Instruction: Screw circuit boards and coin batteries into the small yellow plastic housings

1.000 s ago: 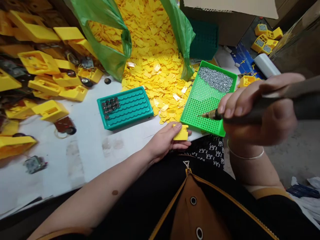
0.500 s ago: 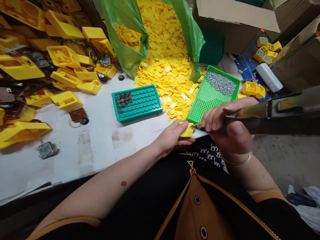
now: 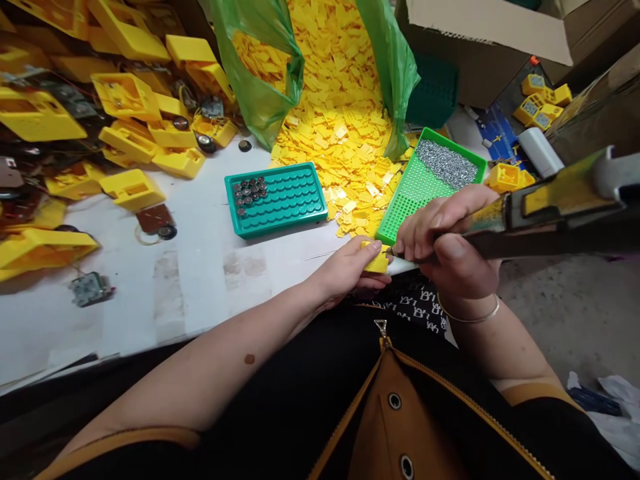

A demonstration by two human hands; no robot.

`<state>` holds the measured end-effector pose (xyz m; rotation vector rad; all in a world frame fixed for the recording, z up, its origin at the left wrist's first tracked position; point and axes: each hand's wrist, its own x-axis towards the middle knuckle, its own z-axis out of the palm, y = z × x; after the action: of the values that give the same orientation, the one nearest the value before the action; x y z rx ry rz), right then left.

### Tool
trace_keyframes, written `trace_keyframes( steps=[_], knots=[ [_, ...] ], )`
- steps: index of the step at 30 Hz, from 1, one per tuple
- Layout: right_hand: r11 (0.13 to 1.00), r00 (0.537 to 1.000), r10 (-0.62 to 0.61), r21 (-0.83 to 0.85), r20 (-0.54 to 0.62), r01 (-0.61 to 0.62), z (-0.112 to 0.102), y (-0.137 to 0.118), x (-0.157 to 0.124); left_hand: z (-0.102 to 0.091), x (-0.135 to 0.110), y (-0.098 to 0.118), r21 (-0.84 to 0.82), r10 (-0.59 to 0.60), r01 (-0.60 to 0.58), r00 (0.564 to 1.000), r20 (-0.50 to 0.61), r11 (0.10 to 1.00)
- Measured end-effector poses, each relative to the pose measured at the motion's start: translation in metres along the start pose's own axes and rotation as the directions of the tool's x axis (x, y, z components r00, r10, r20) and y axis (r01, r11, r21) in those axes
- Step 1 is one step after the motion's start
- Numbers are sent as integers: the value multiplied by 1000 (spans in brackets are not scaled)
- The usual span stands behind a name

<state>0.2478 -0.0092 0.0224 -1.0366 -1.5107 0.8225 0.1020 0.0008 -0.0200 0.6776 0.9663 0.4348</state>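
My left hand (image 3: 347, 273) pinches a small yellow plastic part (image 3: 377, 259) at the near edge of the white table (image 3: 190, 267). My right hand (image 3: 445, 243) is wrapped round a dark powered screwdriver (image 3: 550, 213) whose body runs off to the right. Its tip meets the right side of the yellow part. Just behind my hands lies a bright green perforated tray (image 3: 415, 190) with a heap of small silver screws (image 3: 447, 165) at its far end.
A teal tray (image 3: 285, 200) with several dark round pieces sits mid-table. Behind it a green bag (image 3: 260, 80) spills small yellow pieces (image 3: 340, 133). Yellow housings (image 3: 125, 100) pile up on the left. Cardboard boxes (image 3: 480, 47) stand at the back right.
My right hand brought the screwdriver tip from over the green tray down and left to the yellow part. My left hand stayed on the part. The view shifted slightly.
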Motion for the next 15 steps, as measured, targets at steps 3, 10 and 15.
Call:
trace_keyframes(
  steps=[3,10,15],
  knots=[
    [979,990,-110,160,-91,123,-3,-11,0,0,0,1,-17,2,-2,1000,-11,1000],
    [961,904,-208,93,-373,260,-13,-24,3,-7,-10,4,-21,52,-51,998,48,998],
    [969,786,-185,23,-589,245,-28,-13,-4,-62,-73,10,250,207,-199,978,-3,948]
  ],
)
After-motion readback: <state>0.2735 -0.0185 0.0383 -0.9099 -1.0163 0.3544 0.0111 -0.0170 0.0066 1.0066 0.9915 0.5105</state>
